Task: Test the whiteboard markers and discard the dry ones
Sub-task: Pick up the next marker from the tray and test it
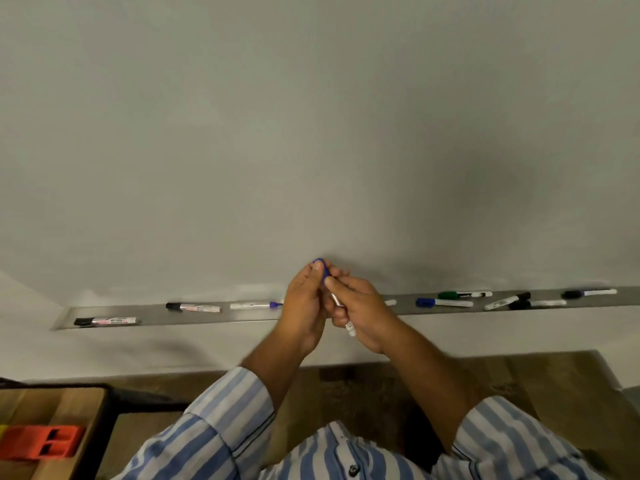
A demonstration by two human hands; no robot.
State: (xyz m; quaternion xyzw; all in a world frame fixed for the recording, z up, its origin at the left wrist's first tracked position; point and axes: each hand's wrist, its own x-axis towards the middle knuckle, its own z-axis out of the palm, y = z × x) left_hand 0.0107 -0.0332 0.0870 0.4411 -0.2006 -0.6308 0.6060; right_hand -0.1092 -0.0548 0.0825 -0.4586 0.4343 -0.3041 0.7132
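Held marker: a white-barrelled marker with a blue cap (320,268) is being held by both hands in front of the whiteboard (311,133), just above the tray; it is lying tilted, cap end up and away, tail end down toward the person.
Left hand: the left hand (304,306) is gripping the cap end, with its thumb and fingers curling round the blue cap; only the cap tip is showing above the fingers.
Right hand: the right hand (360,313) is gripping the barrel, its fingers wrapping round it and pressing together, its thumb tip lying against the base of the cap; the white tail end is protruding below the palm.
Cap status: whether the cap is seated or partly off cannot be told, as the fingers are covering the joint.
Tray: a long metal tray (242,315) is running along the lower edge of the whiteboard.
Tray, left portion: 2 black-capped markers (105,321) (194,307) and 1 blue-tipped marker (256,305) are lying flat, well apart.
Tray, right portion: a blue-capped marker (443,302), a green-capped marker (464,294) and several black-capped markers (509,301) are lying near one another.
Sleeves: the person is wearing blue-and-white striped sleeves (225,417).
Lower left: an orange block (41,441) is sitting in a wooden box (83,410).
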